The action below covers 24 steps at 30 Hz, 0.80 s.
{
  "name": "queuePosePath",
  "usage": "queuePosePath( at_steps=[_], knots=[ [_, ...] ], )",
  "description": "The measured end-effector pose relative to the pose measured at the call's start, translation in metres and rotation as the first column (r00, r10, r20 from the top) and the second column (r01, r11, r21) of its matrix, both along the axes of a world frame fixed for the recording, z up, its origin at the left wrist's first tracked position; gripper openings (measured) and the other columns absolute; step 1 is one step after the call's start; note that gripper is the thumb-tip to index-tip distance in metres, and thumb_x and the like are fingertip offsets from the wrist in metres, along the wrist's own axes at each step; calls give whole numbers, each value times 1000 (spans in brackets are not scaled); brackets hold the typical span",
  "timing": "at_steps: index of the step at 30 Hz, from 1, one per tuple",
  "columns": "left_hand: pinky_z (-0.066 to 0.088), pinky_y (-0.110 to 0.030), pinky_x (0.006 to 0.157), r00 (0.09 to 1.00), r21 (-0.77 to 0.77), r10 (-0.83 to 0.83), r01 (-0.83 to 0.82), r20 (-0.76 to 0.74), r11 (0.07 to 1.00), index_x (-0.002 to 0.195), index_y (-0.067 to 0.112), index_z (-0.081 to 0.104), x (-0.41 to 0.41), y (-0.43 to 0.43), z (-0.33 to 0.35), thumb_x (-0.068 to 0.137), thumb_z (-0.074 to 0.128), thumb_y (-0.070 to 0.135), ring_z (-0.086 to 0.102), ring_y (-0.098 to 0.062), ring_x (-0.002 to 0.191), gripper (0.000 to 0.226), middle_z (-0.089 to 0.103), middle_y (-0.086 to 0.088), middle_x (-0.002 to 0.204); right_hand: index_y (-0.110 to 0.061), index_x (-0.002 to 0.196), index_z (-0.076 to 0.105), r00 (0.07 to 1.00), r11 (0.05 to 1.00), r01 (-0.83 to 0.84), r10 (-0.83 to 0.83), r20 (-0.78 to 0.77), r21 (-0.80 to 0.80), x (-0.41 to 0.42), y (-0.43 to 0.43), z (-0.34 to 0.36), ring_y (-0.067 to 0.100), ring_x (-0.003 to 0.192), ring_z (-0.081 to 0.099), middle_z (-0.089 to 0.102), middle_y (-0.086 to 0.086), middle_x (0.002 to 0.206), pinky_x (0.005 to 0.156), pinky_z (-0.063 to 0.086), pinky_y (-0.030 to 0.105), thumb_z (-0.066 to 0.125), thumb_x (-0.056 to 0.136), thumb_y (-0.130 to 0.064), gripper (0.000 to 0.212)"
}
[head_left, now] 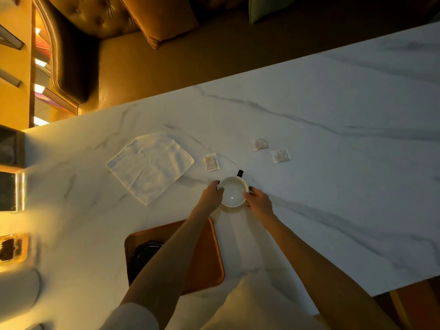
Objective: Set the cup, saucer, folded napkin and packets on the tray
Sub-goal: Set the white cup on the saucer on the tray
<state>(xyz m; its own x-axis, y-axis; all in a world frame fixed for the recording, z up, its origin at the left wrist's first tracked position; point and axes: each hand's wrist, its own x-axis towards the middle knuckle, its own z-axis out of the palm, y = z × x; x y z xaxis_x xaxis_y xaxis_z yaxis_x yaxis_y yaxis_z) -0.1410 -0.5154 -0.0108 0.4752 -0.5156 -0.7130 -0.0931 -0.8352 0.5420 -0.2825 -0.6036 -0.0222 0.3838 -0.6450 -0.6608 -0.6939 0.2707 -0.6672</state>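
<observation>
A white cup [232,191] with a dark handle at its far side stands on the marble table, just beyond the tray. My left hand [212,192] grips its left side and my right hand [258,200] grips its right side. The brown tray [207,256] lies near me, and a dark saucer [142,253] rests on its left part, half hidden by my left forearm. A white napkin [150,166] lies spread flat to the left of the cup. Three small packets lie beyond the cup: one [211,162] near the napkin, two others [260,144] [281,156] to the right.
The marble table [333,139] stretches far to the right. Glass containers [12,189] and a blurred white object [16,291] stand along the left edge. A leather sofa with cushions [164,17] sits behind the table's far edge.
</observation>
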Motion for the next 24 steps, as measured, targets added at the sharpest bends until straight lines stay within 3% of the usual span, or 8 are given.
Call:
queuePosePath(
  at_steps=[8,12,15,20,24],
  knots=[
    [44,-59,101,983,3,126,-127,-133,992,138,0,42,0,-2,-7,100,33,6,50,-44,123,39,50,-28,135,-13,119,65,998,999,21,-23,63,34,3,-1,-2,34,91,65,69,17,98,82,55,49,52,91,-14,30],
    [46,-59,99,976,-28,149,-155,-161,988,136,-2,45,-1,-4,-6,99,32,1,52,-45,121,39,52,-28,133,-10,128,58,989,989,83,-97,112,118,3,1,-4,24,93,63,64,10,103,67,59,29,51,93,-11,36],
    [46,-59,99,973,-37,165,-173,-164,984,135,-2,45,-2,-4,-4,98,32,-1,52,-45,120,40,53,-29,132,-9,131,54,979,980,121,-144,142,160,4,5,-4,26,100,60,61,10,109,64,59,25,49,94,-8,37],
    [46,-59,100,963,3,216,-218,-159,976,132,-3,48,-3,-5,0,95,35,-3,52,-46,119,40,53,-29,130,-7,128,57,995,997,63,-66,74,43,8,8,-3,34,104,61,63,18,113,80,58,49,48,94,-9,35],
    [47,-58,99,959,22,233,-233,-158,972,133,-3,46,-6,6,8,94,38,-2,53,-45,118,40,52,-28,131,-10,129,57,999,1000,-19,19,51,-3,9,12,3,30,101,62,64,14,113,81,58,47,49,94,-12,36]
  ],
)
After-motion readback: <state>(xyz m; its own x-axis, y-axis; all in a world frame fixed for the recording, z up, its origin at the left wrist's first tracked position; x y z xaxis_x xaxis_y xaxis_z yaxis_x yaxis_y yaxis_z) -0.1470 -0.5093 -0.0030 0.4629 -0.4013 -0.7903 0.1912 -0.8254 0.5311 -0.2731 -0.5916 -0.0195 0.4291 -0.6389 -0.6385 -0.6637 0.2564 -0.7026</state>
